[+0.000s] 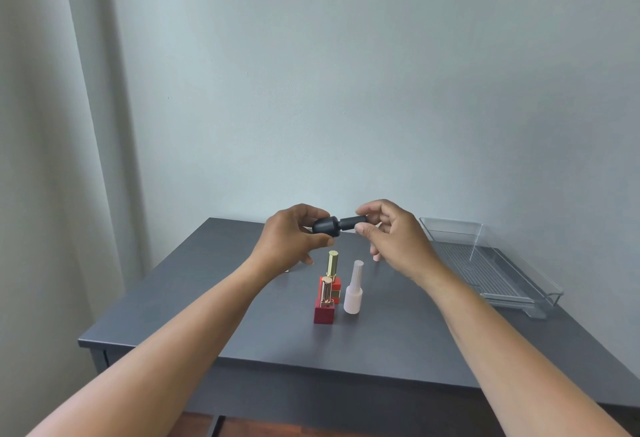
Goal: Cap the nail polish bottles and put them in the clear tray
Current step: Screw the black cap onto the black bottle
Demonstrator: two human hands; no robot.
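Observation:
Above the table I hold a black nail polish bottle [326, 226] on its side. My left hand [289, 239] grips its round body, and my right hand [391, 234] pinches its black cap [353, 222], which sits on the neck. Below stand two red square bottles with gold caps, one nearer [325, 310] and one behind [334, 285], and a white capped bottle [353, 293]. The clear tray [519, 289] lies at the right with nothing in it. A small pink object [376, 257] peeks out under my right hand.
The dark grey table [207, 298] stands against a pale wall, with a curtain at the left. The tray reaches close to the table's right edge. A small item [286, 270] shows beside my left wrist.

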